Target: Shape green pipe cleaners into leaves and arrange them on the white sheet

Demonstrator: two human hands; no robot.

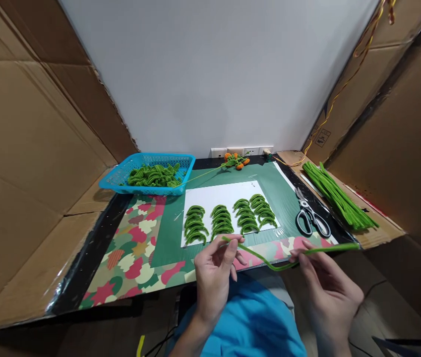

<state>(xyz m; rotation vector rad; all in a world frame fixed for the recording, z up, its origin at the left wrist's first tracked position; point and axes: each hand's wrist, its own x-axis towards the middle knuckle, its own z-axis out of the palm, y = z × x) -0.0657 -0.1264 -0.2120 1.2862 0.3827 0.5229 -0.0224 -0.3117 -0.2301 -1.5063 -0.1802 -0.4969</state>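
A long green pipe cleaner [260, 257] stretches between my two hands in front of the table edge, sagging a little in the middle. My left hand [215, 270] pinches one end between thumb and forefinger. Further along, my right hand [327, 285] grips it with thumb and fingers, and its free end sticks out to the right. Just beyond my hands, a white sheet [227, 194] bears several columns of curved green pipe cleaner pieces [221, 220]. Black-and-grey scissors [309, 215] lie with blades slightly apart, beyond my right hand.
At the back left stands a blue basket [109, 183] holding many green bent pieces [154, 175]. An orange-flowered stem [237, 161] lies at the back. A bundle of straight green pipe cleaners [338, 196] rests on the right. Cardboard walls [392, 134] flank the table; a power strip [236, 152] sits against the wall.
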